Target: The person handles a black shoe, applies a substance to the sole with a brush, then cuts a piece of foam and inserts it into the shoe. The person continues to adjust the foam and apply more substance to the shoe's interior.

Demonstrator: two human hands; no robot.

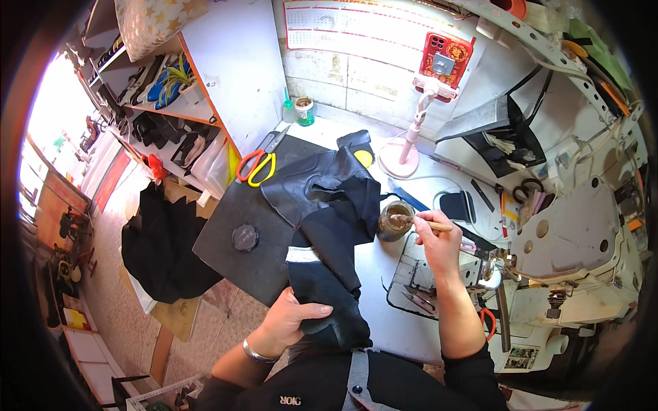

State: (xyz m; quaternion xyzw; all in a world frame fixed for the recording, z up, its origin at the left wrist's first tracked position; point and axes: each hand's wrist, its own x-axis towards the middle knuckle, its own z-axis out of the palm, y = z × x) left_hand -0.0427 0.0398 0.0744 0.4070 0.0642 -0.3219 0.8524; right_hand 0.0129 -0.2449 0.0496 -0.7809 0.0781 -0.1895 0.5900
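Observation:
My left hand (293, 318) grips the near end of a black piece of leather and cloth (327, 291), thumb on top and fingers underneath. A pale strip shows along this piece's far edge. My right hand (439, 246) pinches the wooden handle of a brush (441, 226), whose tip reaches into the mouth of an open jar (392, 231) with brownish contents. Beyond my left hand, a larger folded black leather piece (291, 188) lies partly on a dark mat (223, 257). Where the black pieces overlap, their join is hidden.
A round black lid (245, 238) and scissors with red and yellow handles (257, 168) lie on the mat. A sewing machine (569, 233) stands at right. Behind the jar, a pink stand (401, 159) holds a red phone (444, 61). Black cloth (164, 243) hangs at left.

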